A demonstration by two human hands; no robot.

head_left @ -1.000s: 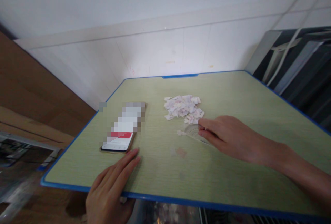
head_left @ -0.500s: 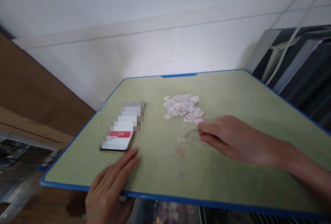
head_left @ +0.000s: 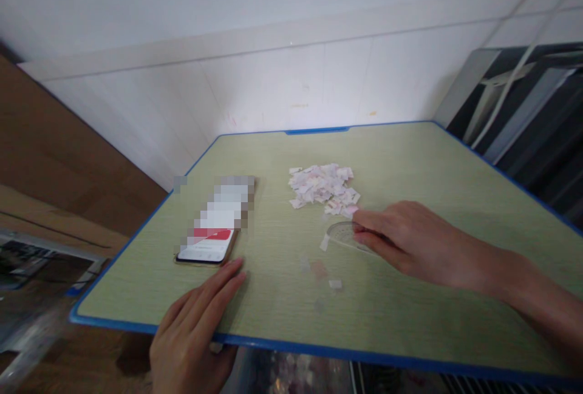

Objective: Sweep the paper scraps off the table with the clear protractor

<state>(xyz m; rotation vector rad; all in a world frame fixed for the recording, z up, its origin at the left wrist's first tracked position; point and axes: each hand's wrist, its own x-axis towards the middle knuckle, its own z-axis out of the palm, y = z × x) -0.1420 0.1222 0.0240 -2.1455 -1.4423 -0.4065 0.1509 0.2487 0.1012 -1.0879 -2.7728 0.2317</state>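
Observation:
My right hand (head_left: 394,233) is closed on a clear plastic protractor (head_left: 340,232), whose curved, marked end sticks out to the left of the fingers. The rest of the protractor is hidden under the hand. Just beyond lies a loose heap of small torn paper scraps (head_left: 321,184), mostly white and pale pink. One white scrap (head_left: 324,243) sits at the protractor's left tip, and another scrap (head_left: 335,285) lies nearer to me. My left hand (head_left: 198,318) rests over the table's front edge, fingers stretched out, close to the phone (head_left: 204,253).
The green tabletop (head_left: 401,163) has a blue rim and stands against a white wall (head_left: 273,90). Faint pinkish marks show on its surface. Dark flat items (head_left: 523,108) lean at the right, and a brown box (head_left: 59,133) stands at the left.
A white scrap now lies on the near side of the protractor, where none showed before. The scrap at its tip has turned. My right hand has shifted slightly; my left hand stays put.

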